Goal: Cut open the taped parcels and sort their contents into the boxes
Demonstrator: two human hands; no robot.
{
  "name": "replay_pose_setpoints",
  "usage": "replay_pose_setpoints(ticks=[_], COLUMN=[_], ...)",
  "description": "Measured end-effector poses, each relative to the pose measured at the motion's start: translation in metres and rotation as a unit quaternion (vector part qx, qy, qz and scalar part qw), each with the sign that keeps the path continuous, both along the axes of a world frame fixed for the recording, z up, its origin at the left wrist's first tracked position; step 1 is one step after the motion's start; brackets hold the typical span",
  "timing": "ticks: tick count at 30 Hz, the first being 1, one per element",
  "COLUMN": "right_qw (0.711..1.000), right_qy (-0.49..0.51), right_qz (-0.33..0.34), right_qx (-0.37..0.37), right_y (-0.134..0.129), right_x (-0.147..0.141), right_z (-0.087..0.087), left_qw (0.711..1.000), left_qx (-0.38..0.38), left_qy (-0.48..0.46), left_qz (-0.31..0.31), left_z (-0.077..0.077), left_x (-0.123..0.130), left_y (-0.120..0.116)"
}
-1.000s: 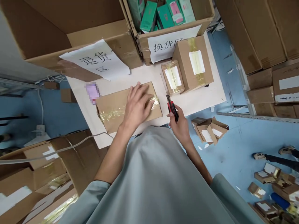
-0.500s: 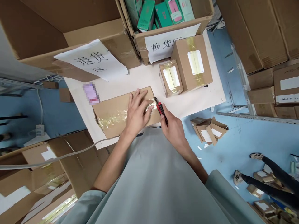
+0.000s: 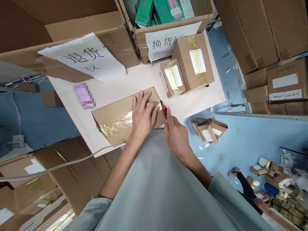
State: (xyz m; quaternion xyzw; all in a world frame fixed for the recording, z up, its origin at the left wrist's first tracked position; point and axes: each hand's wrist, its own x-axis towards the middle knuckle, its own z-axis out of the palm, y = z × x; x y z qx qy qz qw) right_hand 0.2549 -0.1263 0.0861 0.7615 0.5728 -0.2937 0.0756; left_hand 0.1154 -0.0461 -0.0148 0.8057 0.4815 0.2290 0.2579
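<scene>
A long cardboard box (image 3: 113, 110) with clear yellowish tape (image 3: 115, 124) along its top lies on the white table (image 3: 196, 104) in front of me. My left hand (image 3: 143, 117) rests flat on the box, fingers spread, over the taped strip. In my right hand (image 3: 176, 133) is a red and black box cutter (image 3: 164, 111), held at the box's right end. Its tip meets the taped edge there; the blade itself is too small to make out.
Two taped parcels, one small (image 3: 172, 78) and one large (image 3: 193, 62), stand at the table's right. Large open cartons (image 3: 113, 41) line the back. A blurred purple item (image 3: 84, 95) lies left. A grey cable (image 3: 72, 163) crosses at lower left. Opened boxes (image 3: 209, 130) litter the floor.
The box cutter now points more steeply away from me, and my right hand covers more of its handle. My left hand stays on the box. The view has shifted slightly; a person at right has moved.
</scene>
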Motion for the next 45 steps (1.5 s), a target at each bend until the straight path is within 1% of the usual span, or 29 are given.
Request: replay_pose_setpoints(ticks=[5, 10, 14, 20, 23, 30, 33, 39, 42, 45], right_qw=[1.0, 0.999, 0.998, 0.998, 0.998, 0.997, 0.997, 0.997, 0.998, 0.997], right_qy=[-0.013, -0.025, -0.026, -0.051, -0.066, -0.074, -0.075, -0.069, -0.065, -0.075], right_qz=[-0.013, -0.005, -0.005, -0.004, -0.003, -0.004, -0.004, -0.011, -0.006, 0.008], right_qx=[0.019, 0.036, 0.06, 0.021, 0.007, -0.003, -0.003, 0.018, 0.007, -0.012], right_y=[-0.002, -0.005, -0.007, 0.0, 0.004, 0.004, 0.0, -0.009, -0.008, 0.004], right_x=[-0.002, 0.001, -0.001, -0.012, -0.017, -0.021, -0.021, -0.02, -0.018, -0.018], right_z=[-0.005, -0.009, -0.009, 0.0, 0.001, -0.001, -0.004, -0.013, -0.008, 0.003], left_qw=[1.0, 0.999, 0.998, 0.998, 0.998, 0.998, 0.997, 0.996, 0.997, 0.998], left_qx=[-0.006, -0.017, -0.022, -0.02, -0.027, -0.012, -0.019, -0.04, -0.028, -0.016], left_qy=[-0.017, -0.045, -0.059, -0.059, -0.065, -0.066, -0.073, -0.077, -0.067, -0.063], left_qz=[-0.001, 0.006, 0.008, 0.008, 0.004, 0.002, 0.004, 0.0, 0.005, 0.005], left_z=[0.002, 0.003, 0.001, 0.001, 0.0, -0.003, -0.002, 0.0, 0.001, 0.001], left_x=[0.0, 0.001, 0.001, 0.001, 0.0, -0.001, 0.0, 0.0, 0.001, 0.002], left_y=[-0.001, -0.001, -0.001, -0.001, 0.0, 0.0, -0.001, 0.0, -0.002, -0.004])
